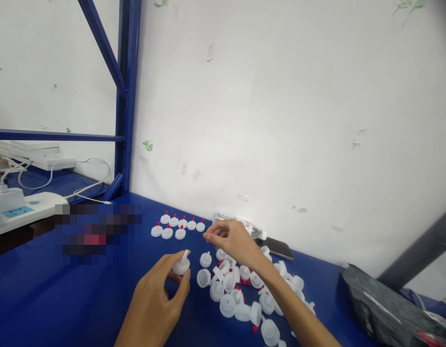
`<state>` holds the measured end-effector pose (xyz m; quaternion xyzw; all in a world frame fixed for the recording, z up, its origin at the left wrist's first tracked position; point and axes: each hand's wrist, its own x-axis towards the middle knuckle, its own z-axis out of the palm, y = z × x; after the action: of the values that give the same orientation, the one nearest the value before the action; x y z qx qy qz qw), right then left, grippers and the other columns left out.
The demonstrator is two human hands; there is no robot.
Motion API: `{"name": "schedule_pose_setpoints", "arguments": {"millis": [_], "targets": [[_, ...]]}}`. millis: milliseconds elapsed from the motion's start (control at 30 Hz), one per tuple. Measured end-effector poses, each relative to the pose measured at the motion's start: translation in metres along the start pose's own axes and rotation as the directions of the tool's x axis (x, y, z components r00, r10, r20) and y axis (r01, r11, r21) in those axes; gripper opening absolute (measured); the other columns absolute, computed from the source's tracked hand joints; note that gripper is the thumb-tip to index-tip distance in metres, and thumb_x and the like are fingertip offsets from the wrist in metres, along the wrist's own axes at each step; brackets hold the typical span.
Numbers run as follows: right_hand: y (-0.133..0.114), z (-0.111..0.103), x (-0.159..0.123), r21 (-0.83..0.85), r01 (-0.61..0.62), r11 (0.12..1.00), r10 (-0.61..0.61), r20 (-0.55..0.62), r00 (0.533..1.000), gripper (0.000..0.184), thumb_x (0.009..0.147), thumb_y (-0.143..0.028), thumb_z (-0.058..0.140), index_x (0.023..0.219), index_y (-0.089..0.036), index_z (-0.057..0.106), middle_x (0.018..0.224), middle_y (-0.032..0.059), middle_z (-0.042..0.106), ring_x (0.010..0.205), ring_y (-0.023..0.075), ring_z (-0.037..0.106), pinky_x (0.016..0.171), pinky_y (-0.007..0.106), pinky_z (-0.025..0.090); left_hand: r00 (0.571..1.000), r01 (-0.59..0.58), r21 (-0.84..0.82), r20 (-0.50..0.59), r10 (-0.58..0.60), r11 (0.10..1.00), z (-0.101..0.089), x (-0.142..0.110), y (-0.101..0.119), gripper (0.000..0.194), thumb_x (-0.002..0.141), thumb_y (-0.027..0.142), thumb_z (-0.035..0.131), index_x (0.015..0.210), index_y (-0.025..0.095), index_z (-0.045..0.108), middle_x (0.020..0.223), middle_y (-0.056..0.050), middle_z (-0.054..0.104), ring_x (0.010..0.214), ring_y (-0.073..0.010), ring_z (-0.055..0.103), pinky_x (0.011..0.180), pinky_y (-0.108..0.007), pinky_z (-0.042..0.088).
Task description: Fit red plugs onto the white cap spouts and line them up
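Observation:
My left hand (161, 294) pinches a white plastic cap (181, 265) with a thin stem pointing up, just above the blue table (45, 289). My right hand (232, 238) hovers with fingertips pinched together past the far edge of a loose pile of white caps (241, 294); what it holds, if anything, is too small to name. Small red plugs (244, 283) lie scattered among the pile. Two neat rows of white caps with red tops (177, 225) stand to the left of my right hand.
A clear plastic bottle (254, 230) and a dark phone (279, 248) lie by the white wall. A dark bag (385, 308) sits at the right. A white power strip (20, 207) with cables lies at the left beside the blue frame post (127, 96).

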<state>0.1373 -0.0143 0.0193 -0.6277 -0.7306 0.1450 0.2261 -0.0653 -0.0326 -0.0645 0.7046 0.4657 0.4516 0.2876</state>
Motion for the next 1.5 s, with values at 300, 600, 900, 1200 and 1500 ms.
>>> {"name": "schedule_pose_setpoints", "arguments": {"millis": [300, 600, 900, 1200, 1500], "targets": [[-0.025, 0.016, -0.027, 0.541, 0.093, 0.836, -0.099, -0.018, 0.995, 0.02, 0.088, -0.041, 0.075, 0.089, -0.022, 0.079, 0.08, 0.0001, 0.075, 0.068, 0.0134, 0.066, 0.061, 0.024, 0.049, 0.982, -0.041, 0.019, 0.185, 0.037, 0.999, 0.001, -0.004, 0.003, 0.042, 0.097, 0.054, 0.048, 0.126, 0.029, 0.064, 0.074, 0.005, 0.065, 0.048, -0.0101, 0.052, 0.047, -0.023, 0.044], [-0.022, 0.024, -0.024, 0.653, 0.062, 0.755, -0.051, -0.035, 0.998, 0.022, 0.086, -0.041, 0.078, 0.09, -0.019, 0.077, 0.079, 0.0002, 0.073, 0.067, 0.0134, 0.068, 0.06, 0.023, 0.05, 0.987, -0.051, 0.024, 0.151, 0.046, 0.998, 0.002, -0.004, 0.003, 0.041, 0.097, 0.053, 0.049, 0.127, 0.029, 0.064, 0.076, 0.006, 0.069, 0.048, -0.01, 0.054, 0.047, -0.023, 0.044], [-0.021, 0.028, -0.023, 0.639, 0.045, 0.768, -0.04, -0.022, 0.999, 0.021, 0.088, -0.04, 0.077, 0.093, -0.02, 0.077, 0.073, -0.0007, 0.071, 0.067, 0.0145, 0.069, 0.061, 0.024, 0.049, 0.99, -0.051, 0.028, 0.13, 0.047, 0.998, 0.001, -0.004, 0.005, 0.039, 0.098, 0.053, 0.048, 0.121, 0.027, 0.067, 0.073, 0.006, 0.067, 0.047, -0.0094, 0.051, 0.046, -0.023, 0.041], [-0.022, 0.026, -0.024, 0.576, 0.048, 0.816, -0.065, 0.009, 0.998, 0.037, 0.102, -0.049, 0.055, 0.093, -0.02, 0.077, 0.085, 0.0019, 0.072, 0.07, 0.0136, 0.068, 0.055, 0.022, 0.043, 0.991, -0.041, 0.027, 0.129, 0.037, 0.999, 0.0, -0.004, 0.007, 0.042, 0.097, 0.054, 0.048, 0.124, 0.028, 0.066, 0.077, 0.006, 0.068, 0.05, -0.0095, 0.055, 0.048, -0.023, 0.043], [-0.027, 0.034, -0.024, 0.693, -0.094, 0.715, 0.039, 0.094, 0.995, 0.028, 0.086, -0.045, 0.076, 0.081, -0.017, 0.074, 0.07, 0.0007, 0.068, 0.063, 0.0121, 0.06, 0.054, 0.022, 0.04, 0.984, 0.031, 0.091, 0.173, -0.046, 0.995, 0.003, -0.003, -0.005, 0.054, 0.094, 0.055, 0.048, 0.141, 0.029, 0.057, 0.071, 0.008, 0.071, 0.055, -0.0127, 0.062, 0.056, -0.025, 0.047]]}}
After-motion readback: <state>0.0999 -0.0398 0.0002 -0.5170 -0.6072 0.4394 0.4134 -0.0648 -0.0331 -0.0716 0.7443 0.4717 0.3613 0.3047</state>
